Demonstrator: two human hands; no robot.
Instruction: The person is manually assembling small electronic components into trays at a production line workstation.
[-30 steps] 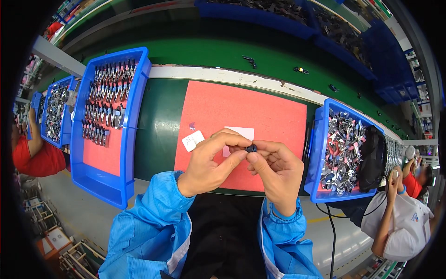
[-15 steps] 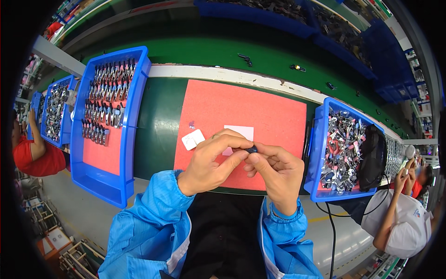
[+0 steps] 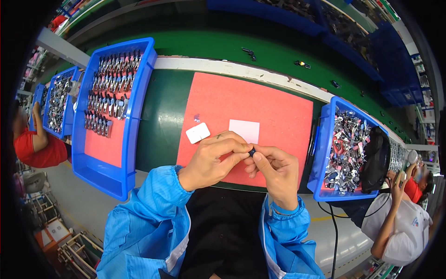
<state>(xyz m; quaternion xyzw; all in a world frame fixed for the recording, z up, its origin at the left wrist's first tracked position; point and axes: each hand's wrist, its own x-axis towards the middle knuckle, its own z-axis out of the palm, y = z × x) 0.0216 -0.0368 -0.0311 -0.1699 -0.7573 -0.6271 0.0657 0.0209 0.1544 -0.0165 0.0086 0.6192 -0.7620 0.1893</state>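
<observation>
A small dark part is pinched between the fingertips of both hands, above the lower part of a red mat. Its exact kind is hidden by the fingers. My left hand grips it from the left with thumb and forefinger. From the right, my right hand holds it the same way, its other fingers curled. Just beyond the hands lies a pale pink paper, partly covered by my left fingers. Left of it rest a white square piece and a tiny purple scrap.
A blue tray on the left holds rows of small metal clip-like pieces. On the right, another blue tray carries a jumbled heap of similar pieces and a black pouch. Beyond a pale ledge runs a green belt with scattered dark parts. People sit on both sides.
The view has shifted slightly, so trays and mat appear moved a little. Both hands keep their pinch on the small dark part, which now appears turned and less visible.
</observation>
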